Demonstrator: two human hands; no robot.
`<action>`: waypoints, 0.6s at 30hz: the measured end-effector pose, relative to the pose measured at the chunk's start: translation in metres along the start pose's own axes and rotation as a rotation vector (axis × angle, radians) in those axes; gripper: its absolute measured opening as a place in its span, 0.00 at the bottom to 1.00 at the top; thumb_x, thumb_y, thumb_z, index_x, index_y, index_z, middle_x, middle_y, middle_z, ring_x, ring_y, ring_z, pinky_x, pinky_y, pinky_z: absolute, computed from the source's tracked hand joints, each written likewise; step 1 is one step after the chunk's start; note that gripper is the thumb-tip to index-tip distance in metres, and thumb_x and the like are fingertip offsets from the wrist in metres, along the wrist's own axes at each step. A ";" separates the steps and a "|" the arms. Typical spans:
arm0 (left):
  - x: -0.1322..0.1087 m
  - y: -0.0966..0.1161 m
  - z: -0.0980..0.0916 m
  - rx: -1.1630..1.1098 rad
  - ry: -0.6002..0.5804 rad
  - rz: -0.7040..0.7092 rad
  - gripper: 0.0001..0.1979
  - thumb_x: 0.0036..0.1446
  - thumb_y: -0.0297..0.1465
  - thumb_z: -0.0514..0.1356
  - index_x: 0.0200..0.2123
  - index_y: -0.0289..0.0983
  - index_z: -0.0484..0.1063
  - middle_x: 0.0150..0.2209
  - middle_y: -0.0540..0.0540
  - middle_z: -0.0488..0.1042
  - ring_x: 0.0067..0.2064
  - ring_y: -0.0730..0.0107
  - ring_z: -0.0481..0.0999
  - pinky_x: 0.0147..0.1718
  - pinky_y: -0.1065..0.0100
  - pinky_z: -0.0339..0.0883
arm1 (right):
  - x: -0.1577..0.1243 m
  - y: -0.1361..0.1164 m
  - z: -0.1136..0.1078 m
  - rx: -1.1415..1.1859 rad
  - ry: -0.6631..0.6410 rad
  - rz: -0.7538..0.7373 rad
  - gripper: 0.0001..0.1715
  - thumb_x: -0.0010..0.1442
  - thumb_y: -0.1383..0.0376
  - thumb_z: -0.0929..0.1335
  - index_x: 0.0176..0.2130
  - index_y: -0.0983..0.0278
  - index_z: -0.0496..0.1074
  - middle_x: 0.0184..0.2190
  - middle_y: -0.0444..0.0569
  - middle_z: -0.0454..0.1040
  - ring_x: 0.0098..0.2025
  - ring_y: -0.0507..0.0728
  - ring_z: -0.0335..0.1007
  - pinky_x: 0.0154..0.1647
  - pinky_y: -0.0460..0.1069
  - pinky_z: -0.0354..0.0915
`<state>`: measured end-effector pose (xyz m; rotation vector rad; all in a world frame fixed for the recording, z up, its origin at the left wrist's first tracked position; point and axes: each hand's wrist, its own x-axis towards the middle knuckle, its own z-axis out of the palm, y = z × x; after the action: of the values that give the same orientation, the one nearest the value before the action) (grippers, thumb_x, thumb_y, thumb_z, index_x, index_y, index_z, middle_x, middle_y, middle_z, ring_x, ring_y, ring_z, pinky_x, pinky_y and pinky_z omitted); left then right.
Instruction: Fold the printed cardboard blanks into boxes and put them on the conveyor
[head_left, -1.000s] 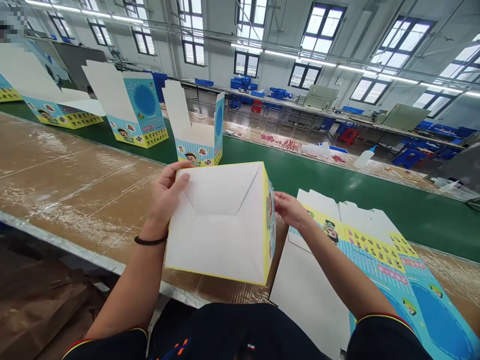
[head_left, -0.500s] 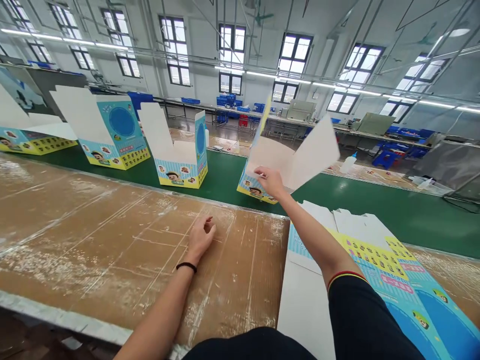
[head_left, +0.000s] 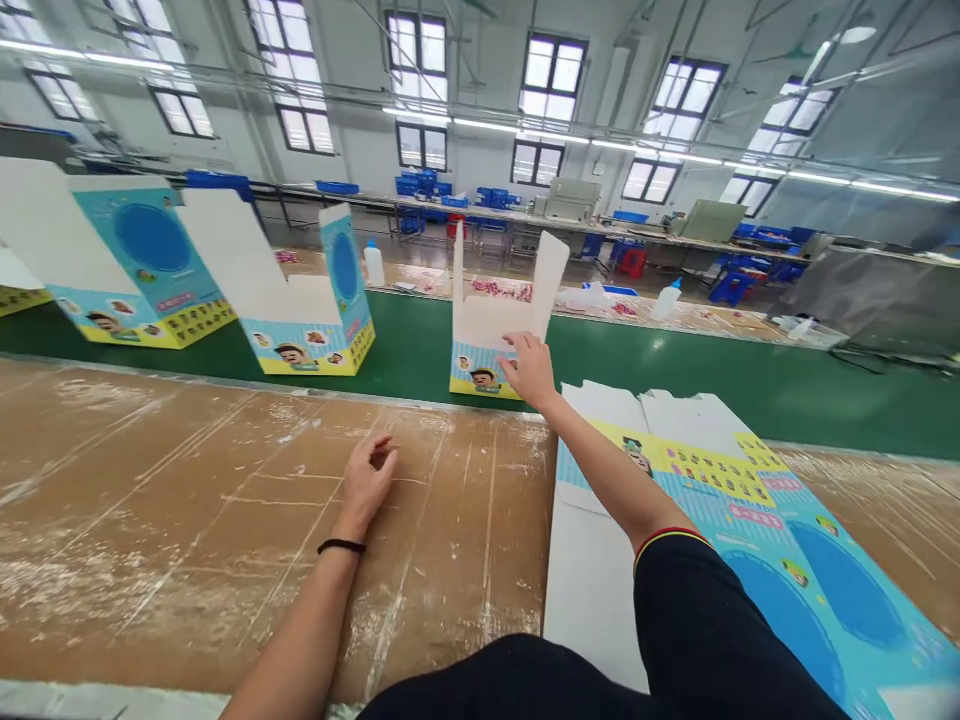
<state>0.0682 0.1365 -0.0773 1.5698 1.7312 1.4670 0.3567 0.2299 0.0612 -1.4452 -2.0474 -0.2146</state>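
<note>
My right hand (head_left: 529, 372) is at the front right side of an open-topped cardboard box (head_left: 472, 360), its fingers loosely bent and apart, holding nothing; I cannot tell whether a fingertip still touches the panel. This box stands upright on the green conveyor belt (head_left: 412, 345), its flaps raised and its inside white. My left hand (head_left: 369, 478) rests on the brown worktable (head_left: 442, 520), fingers loosely curled with a gap to the thumb, and nothing in it. Beside my right forearm lies a stack of flat printed cartons (head_left: 720, 500).
More open boxes stand along the belt to the left, a nearer box (head_left: 307, 345) and another box (head_left: 142, 270). Beyond the belt are a white bottle (head_left: 373, 262), a second bottle with a blue cap (head_left: 666, 300) and a plastic tray (head_left: 814, 332).
The box under my right hand was tilted and gripped at its front edge; now it stands level on the belt and my fingers have loosened. The view has turned slightly right.
</note>
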 end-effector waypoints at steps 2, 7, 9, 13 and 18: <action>0.003 -0.003 -0.006 0.007 0.007 -0.014 0.21 0.44 0.46 0.58 0.37 0.39 0.76 0.37 0.42 0.78 0.39 0.54 0.80 0.50 0.48 0.75 | -0.031 0.027 -0.015 0.018 -0.026 0.114 0.18 0.68 0.61 0.66 0.54 0.66 0.72 0.51 0.59 0.75 0.53 0.64 0.70 0.55 0.55 0.64; 0.007 -0.001 -0.018 0.037 -0.005 0.022 0.18 0.44 0.46 0.61 0.36 0.41 0.76 0.34 0.44 0.76 0.35 0.57 0.78 0.44 0.52 0.76 | -0.125 0.112 -0.089 -0.191 -0.217 0.842 0.20 0.72 0.56 0.64 0.55 0.65 0.72 0.56 0.60 0.73 0.59 0.62 0.69 0.59 0.53 0.63; 0.003 0.008 -0.015 0.015 -0.040 0.035 0.16 0.44 0.45 0.62 0.34 0.42 0.76 0.31 0.46 0.76 0.32 0.59 0.77 0.39 0.55 0.77 | -0.163 0.139 -0.125 -0.275 -0.229 1.054 0.25 0.71 0.54 0.63 0.57 0.70 0.71 0.56 0.68 0.71 0.60 0.69 0.68 0.59 0.60 0.64; -0.023 0.049 0.017 -0.142 -0.338 -0.015 0.16 0.43 0.44 0.65 0.33 0.41 0.77 0.31 0.45 0.80 0.32 0.58 0.79 0.37 0.57 0.77 | -0.219 0.169 -0.171 -0.364 -0.251 1.293 0.32 0.68 0.50 0.65 0.60 0.69 0.69 0.56 0.71 0.71 0.61 0.73 0.68 0.56 0.65 0.66; -0.066 0.116 0.080 -0.380 -0.854 -0.157 0.22 0.42 0.45 0.69 0.40 0.39 0.81 0.43 0.42 0.84 0.45 0.53 0.82 0.51 0.53 0.75 | -0.240 0.177 -0.178 -0.368 -0.316 1.382 0.30 0.68 0.51 0.65 0.60 0.69 0.70 0.56 0.69 0.73 0.59 0.70 0.71 0.55 0.61 0.68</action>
<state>0.2104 0.0925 -0.0318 1.4837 0.9808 0.7837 0.6350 0.0253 0.0296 -2.8724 -0.7854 0.2479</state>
